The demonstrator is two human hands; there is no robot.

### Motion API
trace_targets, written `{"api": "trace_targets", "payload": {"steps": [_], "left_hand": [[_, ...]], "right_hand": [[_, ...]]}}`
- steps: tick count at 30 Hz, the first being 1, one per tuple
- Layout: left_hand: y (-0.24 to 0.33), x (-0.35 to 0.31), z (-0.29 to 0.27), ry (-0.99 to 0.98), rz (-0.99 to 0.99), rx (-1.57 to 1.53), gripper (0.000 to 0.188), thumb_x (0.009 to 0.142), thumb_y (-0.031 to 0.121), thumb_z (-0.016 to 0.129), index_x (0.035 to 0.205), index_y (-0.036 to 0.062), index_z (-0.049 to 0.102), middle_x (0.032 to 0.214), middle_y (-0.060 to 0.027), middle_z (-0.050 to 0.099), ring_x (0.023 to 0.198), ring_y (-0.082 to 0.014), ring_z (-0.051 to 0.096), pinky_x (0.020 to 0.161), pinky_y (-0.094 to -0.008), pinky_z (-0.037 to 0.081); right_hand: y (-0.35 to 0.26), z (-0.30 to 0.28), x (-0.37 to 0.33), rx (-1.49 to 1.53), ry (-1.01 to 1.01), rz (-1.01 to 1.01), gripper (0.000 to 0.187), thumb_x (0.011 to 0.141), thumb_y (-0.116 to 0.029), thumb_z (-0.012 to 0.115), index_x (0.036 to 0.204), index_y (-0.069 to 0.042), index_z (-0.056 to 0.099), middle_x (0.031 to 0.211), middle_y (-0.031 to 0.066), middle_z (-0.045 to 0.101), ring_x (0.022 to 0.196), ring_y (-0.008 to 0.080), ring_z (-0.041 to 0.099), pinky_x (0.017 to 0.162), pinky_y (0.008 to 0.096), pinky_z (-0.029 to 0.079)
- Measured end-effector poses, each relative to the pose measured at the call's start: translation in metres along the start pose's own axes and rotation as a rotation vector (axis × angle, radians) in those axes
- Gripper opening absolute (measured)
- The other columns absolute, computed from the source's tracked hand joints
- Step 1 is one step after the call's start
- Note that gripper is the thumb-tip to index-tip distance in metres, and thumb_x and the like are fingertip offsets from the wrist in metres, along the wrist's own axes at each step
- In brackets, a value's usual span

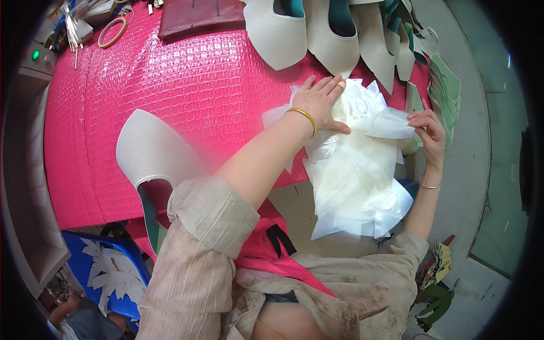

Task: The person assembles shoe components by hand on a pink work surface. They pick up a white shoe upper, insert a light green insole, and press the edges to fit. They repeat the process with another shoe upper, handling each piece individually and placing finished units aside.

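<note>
A worktable covered in glossy pink quilted sheeting fills the view. At its right edge lies a pile of thin white translucent sheets. The left hand rests flat and open on the pile; the right hand pinches one sheet's edge. Cream pointed shoe uppers line the far edge, another lies nearer.

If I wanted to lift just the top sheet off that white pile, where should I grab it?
Probably at the loose right corner of the top sheet, coming from the right, where the right hand already pinches it. That edge sticks out free of the white pile, while the left hand lies flat on it.
</note>
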State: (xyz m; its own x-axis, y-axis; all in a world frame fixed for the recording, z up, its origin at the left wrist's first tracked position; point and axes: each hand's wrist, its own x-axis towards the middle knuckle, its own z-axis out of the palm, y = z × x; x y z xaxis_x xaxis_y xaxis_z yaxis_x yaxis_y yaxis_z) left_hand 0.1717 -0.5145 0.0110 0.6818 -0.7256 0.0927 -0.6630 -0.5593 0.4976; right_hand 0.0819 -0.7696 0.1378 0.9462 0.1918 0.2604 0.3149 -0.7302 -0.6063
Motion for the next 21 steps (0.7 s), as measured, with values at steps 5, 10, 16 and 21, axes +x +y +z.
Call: {"api": "trace_targets", "payload": {"steps": [5,10,16,21], "left_hand": [[0.006,0.0,0.008,0.061,0.028,0.116,0.094,0.067,0.065,0.057,0.137,0.0113,0.024,0.142,-0.004,0.025,0.129,-0.0177,0.027,0.107,-0.0391,0.02],[0.018,-0.005,-0.015,0.289,0.274,0.2,0.076,0.066,0.042,0.071,0.128,0.0099,0.04,0.116,-0.0091,0.044,0.11,-0.0238,0.043,0.102,-0.0382,0.026],[0.076,-0.015,-0.069,-0.196,0.177,-0.459,0.046,0.075,0.041,0.065,0.101,0.0039,0.06,0.096,-0.0073,0.057,0.094,-0.0205,0.054,0.08,-0.0322,0.043],[0.065,-0.044,-0.136,-0.173,-0.227,-1.118,0.047,0.082,0.039,0.06,0.107,-0.0005,0.057,0.092,-0.0074,0.062,0.084,-0.0123,0.06,0.064,-0.0249,0.047]], "right_hand": [[-0.003,-0.153,-0.058,0.214,0.46,-0.258,0.019,0.085,-0.011,0.043,0.093,-0.002,0.057,0.097,0.0072,0.057,0.095,0.0209,0.056,0.104,0.051,0.029],[-0.041,-0.121,-0.083,-0.114,0.477,0.496,0.013,0.086,-0.008,0.056,0.098,-0.002,0.058,0.09,0.0009,0.055,0.089,0.0083,0.052,0.086,0.0242,0.041],[-0.088,0.017,-0.036,-0.438,0.607,0.346,0.016,0.084,-0.004,0.055,0.099,0.0,0.059,0.086,0.004,0.06,0.076,0.0085,0.055,0.067,0.0232,0.046],[-0.152,0.086,0.003,0.017,0.302,0.047,0.026,0.082,-0.005,0.058,0.108,-0.001,0.056,0.099,0.0072,0.061,0.09,0.0147,0.058,0.084,0.0265,0.043]]}}
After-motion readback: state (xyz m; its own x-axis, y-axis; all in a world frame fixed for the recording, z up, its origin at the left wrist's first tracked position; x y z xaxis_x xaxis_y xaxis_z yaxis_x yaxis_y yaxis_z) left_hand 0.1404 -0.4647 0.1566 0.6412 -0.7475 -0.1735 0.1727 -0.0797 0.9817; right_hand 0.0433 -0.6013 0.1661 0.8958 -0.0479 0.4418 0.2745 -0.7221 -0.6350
